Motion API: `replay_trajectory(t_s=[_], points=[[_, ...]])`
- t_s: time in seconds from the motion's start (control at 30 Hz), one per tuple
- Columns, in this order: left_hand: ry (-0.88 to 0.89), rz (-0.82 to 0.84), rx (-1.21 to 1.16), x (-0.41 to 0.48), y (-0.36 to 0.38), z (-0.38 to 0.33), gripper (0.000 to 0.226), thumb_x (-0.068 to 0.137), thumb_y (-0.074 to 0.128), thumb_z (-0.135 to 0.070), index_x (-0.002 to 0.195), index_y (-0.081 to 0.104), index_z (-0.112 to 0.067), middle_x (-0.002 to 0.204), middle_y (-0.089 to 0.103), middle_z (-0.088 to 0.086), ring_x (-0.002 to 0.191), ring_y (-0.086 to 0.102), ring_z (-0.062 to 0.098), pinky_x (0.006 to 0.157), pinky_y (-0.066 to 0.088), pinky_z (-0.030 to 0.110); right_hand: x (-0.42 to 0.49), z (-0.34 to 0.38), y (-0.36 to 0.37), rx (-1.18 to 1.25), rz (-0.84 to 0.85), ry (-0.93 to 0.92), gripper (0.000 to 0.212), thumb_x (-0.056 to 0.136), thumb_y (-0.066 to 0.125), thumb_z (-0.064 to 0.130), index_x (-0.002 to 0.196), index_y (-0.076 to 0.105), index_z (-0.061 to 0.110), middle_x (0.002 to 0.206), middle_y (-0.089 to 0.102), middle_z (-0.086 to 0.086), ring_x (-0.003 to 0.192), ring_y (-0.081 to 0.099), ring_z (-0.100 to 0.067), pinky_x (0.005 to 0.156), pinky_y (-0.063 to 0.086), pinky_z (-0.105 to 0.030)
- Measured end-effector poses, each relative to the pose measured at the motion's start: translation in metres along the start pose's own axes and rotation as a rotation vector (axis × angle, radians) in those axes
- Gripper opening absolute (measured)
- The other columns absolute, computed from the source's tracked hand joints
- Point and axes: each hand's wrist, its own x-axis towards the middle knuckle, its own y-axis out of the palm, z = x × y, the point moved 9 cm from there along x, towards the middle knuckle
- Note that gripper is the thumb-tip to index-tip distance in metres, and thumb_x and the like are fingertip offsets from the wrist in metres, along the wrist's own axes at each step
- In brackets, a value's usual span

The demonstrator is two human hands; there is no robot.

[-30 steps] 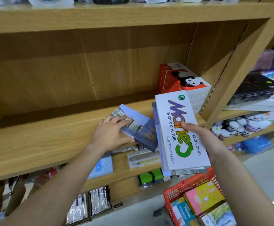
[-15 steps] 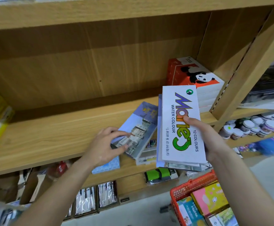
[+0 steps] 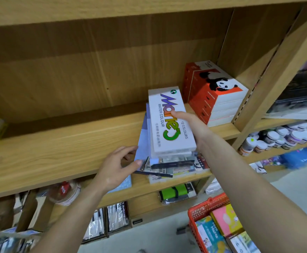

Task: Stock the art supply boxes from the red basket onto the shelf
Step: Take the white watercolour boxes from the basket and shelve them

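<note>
In the last second you slid the blue box (image 3: 143, 143) under the watercolour box (image 3: 169, 121), left hand (image 3: 116, 165) pinching its corner, right hand (image 3: 198, 130) clamped on top, so both sat on the shelf (image 3: 57, 148), the red basket (image 3: 202, 212) at 5 o'clock still part full.

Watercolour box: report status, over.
Right hand grips watercolour box, atop stack at shelf front. Left hand pinches blue box under it. Panda boxes to its right.

White watercolour box (image 3: 167, 128) atop stack (image 3: 176, 162), on shelf (image 3: 67, 148)
</note>
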Motion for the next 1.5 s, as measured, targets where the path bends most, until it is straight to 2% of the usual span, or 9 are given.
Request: replay_trajectory(t_s=[0.17,0.53,0.63,0.77,0.93,1.07,1.27,1.37,1.5], points=[[0.013,0.023,0.067,-0.002,0.005,-0.006,0.096,0.058,0.071,-0.073,0.138,0.057,-0.023,0.113,0.056,-0.016,0.101,0.056,0.003,0.089,0.046,0.025,0.016,0.001,0.007,-0.138,-0.043,0.034,0.044,0.080,0.070,0.050,0.110,0.075,0.019,0.106,0.079,-0.011,0.097,0.076,-0.031,0.096,0.055,-0.048],[-0.003,-0.125,0.283,-0.002,0.031,-0.024,0.114,0.053,0.065,-0.085,0.150,0.040,-0.028,0.123,0.054,-0.009,0.112,0.052,0.013,0.097,0.046,0.033,0.005,-0.004,-0.024,-0.457,-0.095,0.084,0.043,0.078,0.062,0.072,0.075,0.082,0.034,0.085,0.081,0.007,0.075,0.077,-0.012,0.077,0.046,-0.034],[-0.024,-0.152,0.248,0.007,0.040,-0.028,0.113,0.060,0.069,-0.079,0.153,0.034,-0.026,0.143,0.049,-0.006,0.130,0.045,0.016,0.105,0.040,0.034,0.005,0.010,-0.039,-0.399,-0.182,-0.014,0.038,0.084,0.060,0.063,0.079,0.079,0.031,0.082,0.080,0.008,0.079,0.076,-0.015,0.070,0.044,-0.033],[-0.021,-0.107,0.270,0.028,0.061,-0.044,0.109,0.063,0.064,-0.078,0.151,0.029,-0.025,0.129,0.060,0.000,0.123,0.044,0.020,0.092,0.046,0.034,-0.005,0.007,-0.062,-0.245,-0.295,-0.128,0.051,0.068,0.066,0.064,0.106,0.072,0.031,0.094,0.079,0.008,0.097,0.073,-0.019,0.086,0.050,-0.042],[-0.076,-0.074,0.211,0.071,0.077,-0.049,0.105,0.070,0.075,-0.064,0.153,0.026,-0.022,0.151,0.046,0.002,0.133,0.040,0.026,0.102,0.045,0.046,-0.027,-0.021,-0.097,-0.217,-0.439,-0.273,0.039,0.081,0.054,0.066,0.102,0.072,0.038,0.100,0.076,0.015,0.102,0.070,-0.012,0.096,0.052,-0.047],[-0.126,-0.078,0.175,0.111,0.087,-0.054,0.109,0.067,0.080,-0.061,0.152,0.027,-0.017,0.144,0.052,0.006,0.130,0.042,0.030,0.100,0.046,0.047,-0.036,-0.005,-0.093,-0.522,-0.434,-0.463,0.027,0.098,0.044,0.048,0.107,0.058,0.070,0.104,0.066,0.042,0.100,0.059,0.019,0.085,0.047,-0.023],[-0.188,-0.080,0.143,0.140,0.099,-0.054,0.110,0.065,0.082,-0.061,0.151,0.028,-0.018,0.132,0.054,0.014,0.131,0.042,0.031,0.101,0.045,0.044,-0.029,0.003,-0.096,-1.024,-0.535,-0.574,0.059,0.093,0.051,0.033,0.149,0.035,0.033,0.113,0.067,0.007,0.108,0.055,-0.023,0.073,0.046,-0.036],[-0.153,-0.096,0.124,0.139,0.100,-0.055,0.097,0.068,0.081,-0.058,0.144,0.037,-0.015,0.134,0.055,0.011,0.132,0.040,0.027,0.101,0.044,0.046,-0.034,0.003,-0.102,-1.087,-0.688,-0.587,0.060,0.091,0.049,0.033,0.149,0.039,0.025,0.118,0.066,-0.001,0.112,0.053,-0.028,0.076,0.047,-0.039],[-0.131,-0.063,0.001,0.140,0.105,-0.056,0.095,0.073,0.083,-0.045,0.150,0.033,-0.021,0.142,0.054,0.004,0.135,0.044,0.021,0.107,0.042,0.045,-0.026,-0.011,-0.103,-0.994,-0.554,-0.541,0.069,0.088,0.050,0.035,0.154,0.029,0.035,0.101,0.063,0.009,0.108,0.047,-0.015,0.067,0.043,-0.033]])
